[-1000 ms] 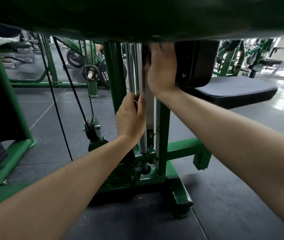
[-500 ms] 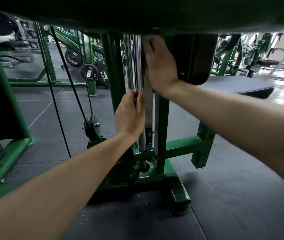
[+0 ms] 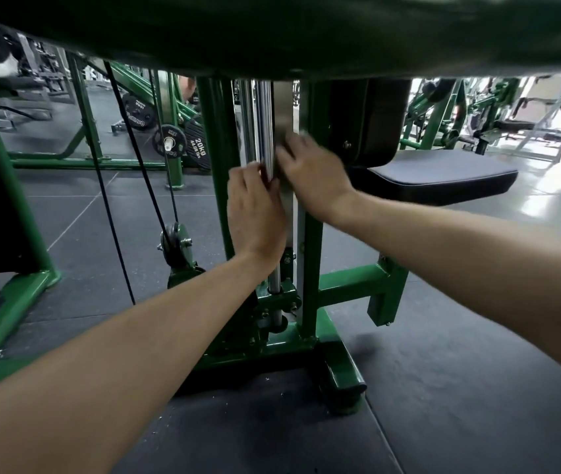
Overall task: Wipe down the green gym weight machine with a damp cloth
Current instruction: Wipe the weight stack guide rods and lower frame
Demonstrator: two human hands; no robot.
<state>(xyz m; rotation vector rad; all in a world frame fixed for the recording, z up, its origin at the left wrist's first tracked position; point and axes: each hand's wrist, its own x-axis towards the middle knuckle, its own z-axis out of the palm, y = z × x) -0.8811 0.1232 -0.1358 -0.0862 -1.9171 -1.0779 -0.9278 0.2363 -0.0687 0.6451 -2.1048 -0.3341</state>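
1. Two hands meet on the green weight machine point(image 3: 309, 268), which fills the middle of your view; its chrome guide rod point(image 3: 266, 131) and the flat steel plate point(image 3: 285, 131) beside it run up toward 12 o'clock, under a dark overhang.
2. Risk first: your fingers sit close to sliding metal, and the cable point(image 3: 142, 165) and pulley point(image 3: 174, 242) lie at about 9 o'clock from them. If the stack shifts, a fingertip could get pinched.
3. Another risk: the cloth itself is not visible, so you may be rubbing bare skin on steel and missing the dirt. A damp rod would also make your hold slip.
4. Your left hand point(image 3: 255, 213) is curled round the chrome guide rod, gripping it, thumb side toward the plate.
5. Your right hand point(image 3: 309, 172) lies at 1 o'clock from the left, fingers fairly straight and pressed against the steel plate; it is blurred, so I cannot tell whether anything is under it.
6. Further out, the black seat pad point(image 3: 443, 176) sits at 3 o'clock, and a 20kg plate point(image 3: 198, 148) at 10 o'clock.
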